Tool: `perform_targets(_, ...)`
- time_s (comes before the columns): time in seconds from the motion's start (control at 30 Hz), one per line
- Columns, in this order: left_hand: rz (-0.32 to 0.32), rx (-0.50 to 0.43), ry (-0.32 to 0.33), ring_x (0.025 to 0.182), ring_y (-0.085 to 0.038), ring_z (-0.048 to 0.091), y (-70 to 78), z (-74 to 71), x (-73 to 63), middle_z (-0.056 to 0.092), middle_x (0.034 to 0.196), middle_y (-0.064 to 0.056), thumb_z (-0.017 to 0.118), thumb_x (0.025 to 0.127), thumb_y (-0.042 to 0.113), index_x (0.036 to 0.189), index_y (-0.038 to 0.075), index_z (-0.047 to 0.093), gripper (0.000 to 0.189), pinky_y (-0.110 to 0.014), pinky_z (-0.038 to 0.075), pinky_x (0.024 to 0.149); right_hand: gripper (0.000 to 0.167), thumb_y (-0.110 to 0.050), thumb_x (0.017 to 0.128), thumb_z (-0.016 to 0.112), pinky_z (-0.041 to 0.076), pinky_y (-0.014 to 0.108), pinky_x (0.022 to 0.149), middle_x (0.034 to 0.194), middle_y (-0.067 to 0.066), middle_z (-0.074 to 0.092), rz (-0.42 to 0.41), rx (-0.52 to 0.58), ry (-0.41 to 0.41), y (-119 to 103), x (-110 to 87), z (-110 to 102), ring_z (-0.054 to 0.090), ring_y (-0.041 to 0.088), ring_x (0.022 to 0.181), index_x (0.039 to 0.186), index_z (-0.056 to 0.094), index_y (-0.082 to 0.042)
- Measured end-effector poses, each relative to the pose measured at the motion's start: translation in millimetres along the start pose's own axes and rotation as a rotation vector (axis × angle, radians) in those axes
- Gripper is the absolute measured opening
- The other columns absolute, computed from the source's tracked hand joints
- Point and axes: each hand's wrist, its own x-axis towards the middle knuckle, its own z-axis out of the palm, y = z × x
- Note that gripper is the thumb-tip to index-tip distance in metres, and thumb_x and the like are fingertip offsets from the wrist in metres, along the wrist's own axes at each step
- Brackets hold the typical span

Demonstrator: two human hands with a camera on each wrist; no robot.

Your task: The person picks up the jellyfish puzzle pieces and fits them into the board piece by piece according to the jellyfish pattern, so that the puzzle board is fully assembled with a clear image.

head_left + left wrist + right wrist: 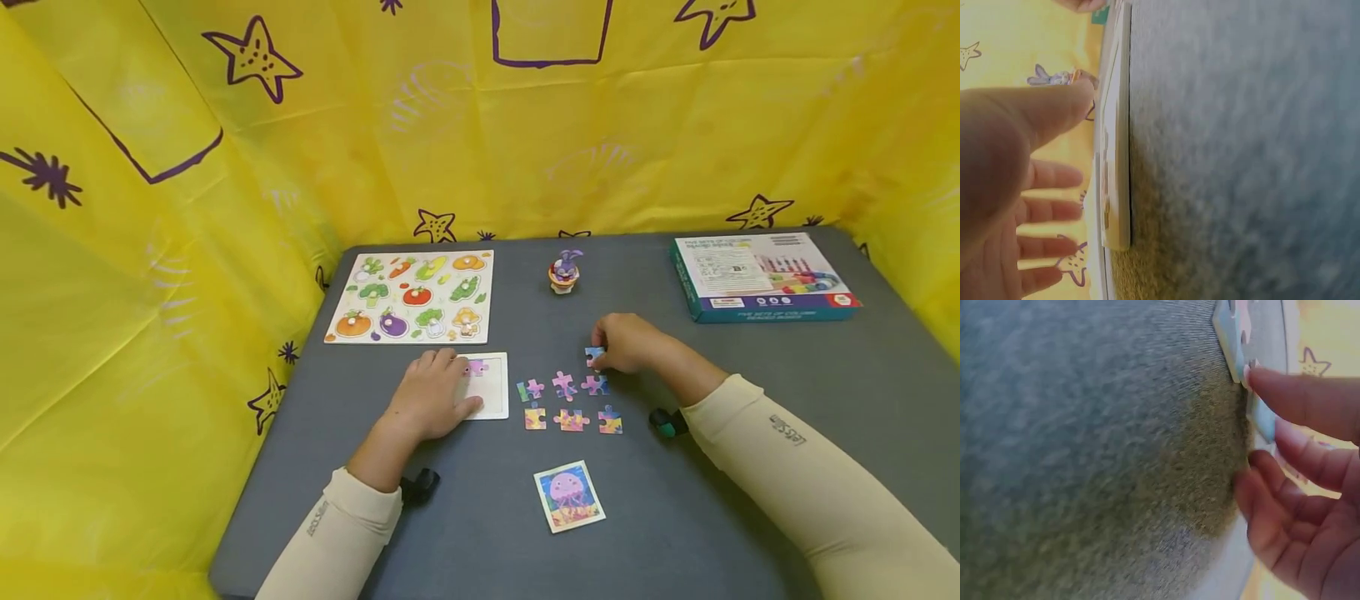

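Observation:
My left hand (429,393) lies with fingers stretched over the left side of a white puzzle tray (495,404); in the left wrist view its thumb stands out straight over the tray's edge (1121,206). Partly covered by that hand, a pink-purple piece (477,367) sits along the tray's upper side. My right hand (626,343) pinches a blue puzzle piece (593,356) between thumb and fingertips, close over the table. In the right wrist view the piece (1262,420) shows edge-on. Between the hands lie several loose jigsaw pieces (572,420), roughly in rows.
Nearer me lies a jellyfish picture card (568,497). Behind the tray rests a vegetable peg board (412,297). A small purple rabbit figure (564,272) stands at the back, and a teal-sided box (765,277) lies at the back right. Yellow cloth (480,150) hangs around the grey table (720,517).

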Motion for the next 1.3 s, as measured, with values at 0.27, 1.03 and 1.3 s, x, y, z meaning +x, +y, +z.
perform_targets(0.27, 0.092, -0.049, -0.057, 0.141, -0.031, 0.046, 4.2, -0.7, -2.5, 0.052, 0.151, -0.010, 0.062, 0.098, 0.049, 0.147, 0.010, 0.053, 0.062, -0.046, 0.035, 0.118, 0.004, -0.008, 0.091, 0.070, 0.047, 0.031, 0.067, 0.075, 0.004, 0.066, -0.016, 0.226, 0.031, -29, 13.4, -2, 0.059, 0.019, 0.071, 0.090, 0.073, -0.007)
perform_targets(1.03, 0.079, 0.025, -0.104, 0.138, -0.034, 0.049, 8.2, -6.3, -2.9, 0.050, 0.154, -0.009, 0.059, 0.099, 0.051, 0.150, 0.025, 0.053, 0.058, -0.051, 0.040, 0.114, 0.013, -0.015, 0.089, 0.075, 0.044, 0.025, 0.058, 0.064, -0.001, 0.068, -0.047, 0.191, -0.041, -117, 72.7, 40, 0.061, 0.014, 0.064, 0.076, 0.075, -0.012)
perform_targets(1.3, 0.070, 0.024, -0.084, 0.135, -0.034, 0.052, 10.9, -7.2, -0.5, 0.054, 0.150, -0.009, 0.060, 0.099, 0.050, 0.147, 0.024, 0.057, 0.055, -0.051, 0.042, 0.111, 0.005, -0.017, 0.088, 0.076, 0.047, 0.033, 0.071, 0.079, -0.001, 0.068, -0.111, 0.048, -0.031, -100, 57.3, 26, 0.061, 0.018, 0.077, 0.084, 0.076, -0.015)
